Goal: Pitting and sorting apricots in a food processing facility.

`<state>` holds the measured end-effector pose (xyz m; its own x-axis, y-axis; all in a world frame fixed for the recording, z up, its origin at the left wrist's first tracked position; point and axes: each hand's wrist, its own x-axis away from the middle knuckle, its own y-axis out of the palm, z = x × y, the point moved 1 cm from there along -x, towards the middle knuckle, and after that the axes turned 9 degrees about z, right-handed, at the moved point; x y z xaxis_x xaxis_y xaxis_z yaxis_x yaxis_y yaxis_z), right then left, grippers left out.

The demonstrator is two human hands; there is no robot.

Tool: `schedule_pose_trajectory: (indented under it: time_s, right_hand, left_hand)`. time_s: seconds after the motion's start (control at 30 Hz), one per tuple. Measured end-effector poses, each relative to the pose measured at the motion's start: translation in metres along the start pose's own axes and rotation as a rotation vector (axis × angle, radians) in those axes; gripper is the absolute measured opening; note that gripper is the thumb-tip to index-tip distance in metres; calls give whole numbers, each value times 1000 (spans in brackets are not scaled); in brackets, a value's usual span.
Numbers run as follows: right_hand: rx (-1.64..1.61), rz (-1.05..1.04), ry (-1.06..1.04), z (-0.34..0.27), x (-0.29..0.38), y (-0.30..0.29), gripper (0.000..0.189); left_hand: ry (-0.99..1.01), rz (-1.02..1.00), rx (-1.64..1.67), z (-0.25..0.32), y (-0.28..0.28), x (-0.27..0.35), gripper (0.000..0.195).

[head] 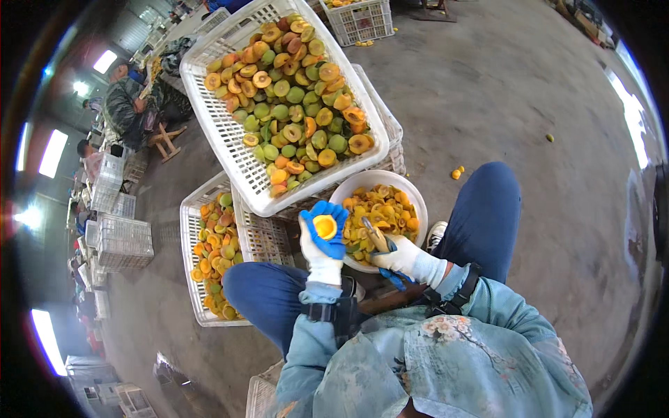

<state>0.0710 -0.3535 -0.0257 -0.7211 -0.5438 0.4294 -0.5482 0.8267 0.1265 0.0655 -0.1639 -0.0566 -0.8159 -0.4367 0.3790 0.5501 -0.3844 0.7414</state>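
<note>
A halved yellow fruit (325,227) rests on the fingers of my left hand (322,240), which wears a blue-and-white work glove, palm up. My right hand (400,257), gloved the same way, grips a hand tool (375,235) with a wooden-looking handle and a metal end; its exact kind cannot be told. Both hands are at the near side of a white round basin (421,209) holding yellow fruit pieces (384,208). Beyond them, a large white plastic crate (217,157) holds many green and orange halved fruits (292,104).
Another white crate (189,251) with orange fruit halves stands at the left, beside my knee. More crates (125,243) are stacked further left, where a seated person (125,104) is near a wooden stool (166,142). Small fruit pieces (457,172) lie on the concrete floor.
</note>
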Motion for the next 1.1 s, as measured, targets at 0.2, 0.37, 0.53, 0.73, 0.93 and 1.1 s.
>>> schedule_pose_trajectory:
  time_s: [0.2, 0.37, 0.53, 0.73, 0.93, 1.1]
  right_hand:
    - [-1, -49, 187, 5, -4, -8, 27]
    - [47, -132, 192, 0, -6, -4, 31]
    - [-37, -125, 269, -7, -4, -18, 23]
    - [-56, -121, 155, -11, -7, -21, 25]
    - [-4, -142, 211, -9, -10, -27, 32]
    - [25, -70, 156, -7, -7, -26, 34]
  left_hand:
    - [512, 184, 445, 128, 2, 24, 78]
    - [223, 182, 142, 118, 25, 15, 73]
    - [254, -72, -802, 30, 107, -52, 48]
    - [607, -216, -1956, -23, 121, -152, 49]
    - [493, -197, -2112, -35, 144, -145, 41]
    - [404, -169, -1223, -9, 130, -98, 26]
